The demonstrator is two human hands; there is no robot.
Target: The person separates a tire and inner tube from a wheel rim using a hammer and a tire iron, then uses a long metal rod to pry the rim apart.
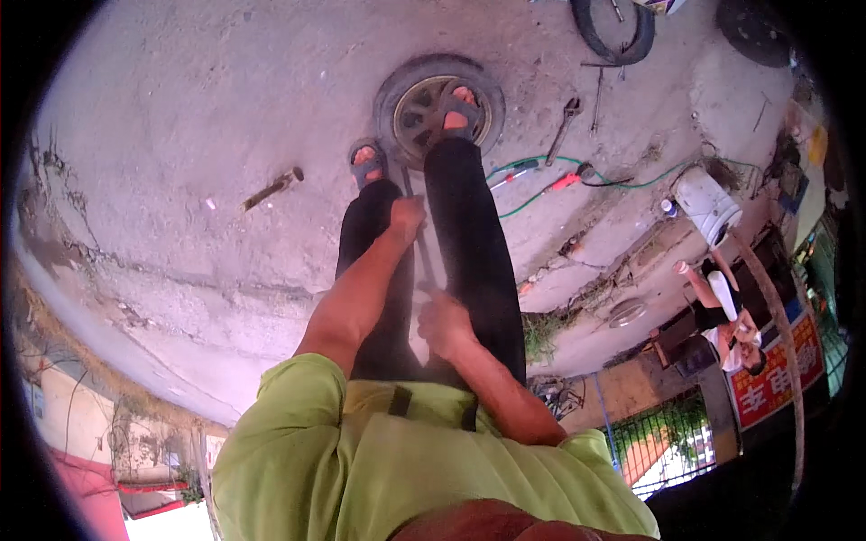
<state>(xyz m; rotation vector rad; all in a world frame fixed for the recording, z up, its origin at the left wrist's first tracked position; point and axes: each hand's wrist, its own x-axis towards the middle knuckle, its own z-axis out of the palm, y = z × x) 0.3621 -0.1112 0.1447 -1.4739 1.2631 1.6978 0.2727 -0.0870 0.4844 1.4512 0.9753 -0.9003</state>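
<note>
A wheel with a black tyre [394, 95] and a gold-coloured rim lies flat on the concrete, my right sandalled foot resting on it. My left foot stands on the ground beside it. Between my legs runs a long dark metal bar [430, 255], its far end reaching toward the near edge of the tyre. My left hand [408, 219] is closed around the bar partway along. Closer to my body, my right hand [444, 325] is closed at the bar's near end; its fingers are partly hidden and slightly blurred.
A hammer [273, 188] lies to the left. On the right are an adjustable wrench [564, 131], a thin rod [597, 101], a green hose [532, 200] with a red-handled tool [566, 181], a white bucket [706, 206] and a loose tyre [585, 32]. A person [726, 316] sits farther right.
</note>
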